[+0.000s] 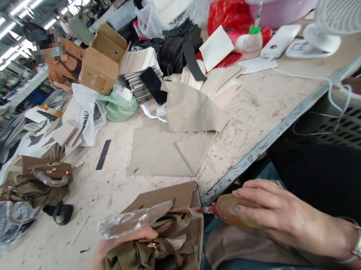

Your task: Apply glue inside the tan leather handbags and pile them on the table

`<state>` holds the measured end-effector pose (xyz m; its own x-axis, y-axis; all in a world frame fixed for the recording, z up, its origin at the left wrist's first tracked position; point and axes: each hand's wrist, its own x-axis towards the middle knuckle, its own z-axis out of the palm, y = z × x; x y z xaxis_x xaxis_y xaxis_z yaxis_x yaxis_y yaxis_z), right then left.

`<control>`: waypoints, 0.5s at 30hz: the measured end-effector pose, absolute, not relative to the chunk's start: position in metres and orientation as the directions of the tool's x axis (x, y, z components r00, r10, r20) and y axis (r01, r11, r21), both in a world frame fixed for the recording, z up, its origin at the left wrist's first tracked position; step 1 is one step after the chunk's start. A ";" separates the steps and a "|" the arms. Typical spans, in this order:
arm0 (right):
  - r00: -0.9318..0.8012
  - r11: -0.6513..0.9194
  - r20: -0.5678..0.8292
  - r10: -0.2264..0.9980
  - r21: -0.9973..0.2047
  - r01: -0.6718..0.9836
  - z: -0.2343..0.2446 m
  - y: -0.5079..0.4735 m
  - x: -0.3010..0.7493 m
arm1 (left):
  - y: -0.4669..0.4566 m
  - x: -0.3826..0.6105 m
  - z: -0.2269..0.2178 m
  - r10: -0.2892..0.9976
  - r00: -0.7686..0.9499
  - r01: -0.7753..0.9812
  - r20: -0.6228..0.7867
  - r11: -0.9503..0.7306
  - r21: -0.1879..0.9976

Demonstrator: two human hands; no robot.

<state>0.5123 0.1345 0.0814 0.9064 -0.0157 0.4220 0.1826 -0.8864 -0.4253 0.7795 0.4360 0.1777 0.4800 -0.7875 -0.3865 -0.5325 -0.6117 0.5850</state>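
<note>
My right hand [285, 214], at the lower right of the frame, is wrapped over an amber bottle [235, 213]. The bottle's long axis runs nearly level across the frame, its red nozzle [211, 209] aimed left at the right edge of the brown bag [182, 196]. The tip sits right at that edge; whether it touches, I can't tell. From my right hand, then, the bag lies straight to the left, at bottom centre.

My left hand [96, 264] is the nearer one to the bag, gripping it from its left side around the bunched olive fabric [129, 261], with a plastic-wrapped handle [131, 221] lying above my fingers. The bag's open right edge runs roughly up and down the frame, across the bottle's line.

Farther up, mid-frame, a beige sheet [157, 153] lies on the table [103, 190]; a second bag [37, 181] rests at the left.
</note>
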 end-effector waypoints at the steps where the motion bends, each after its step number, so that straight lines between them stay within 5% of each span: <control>1: 0.898 -0.889 0.439 -0.019 -0.418 0.186 0.080 0.134 0.511 | 0.430 0.780 0.180 -0.791 0.476 -0.535 -0.384 -0.607 0.587; 15: 0.909 -0.873 0.414 -0.051 -0.460 0.161 0.075 0.127 0.516 | 0.364 0.785 0.211 -0.827 0.454 -0.620 -0.330 -0.560 0.550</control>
<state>0.5162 0.1269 0.0751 0.9087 -0.0508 0.4143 0.1609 -0.8732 -0.4601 0.7852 0.3636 0.2108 0.4545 -0.8274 -0.3299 -0.6200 -0.5598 0.5498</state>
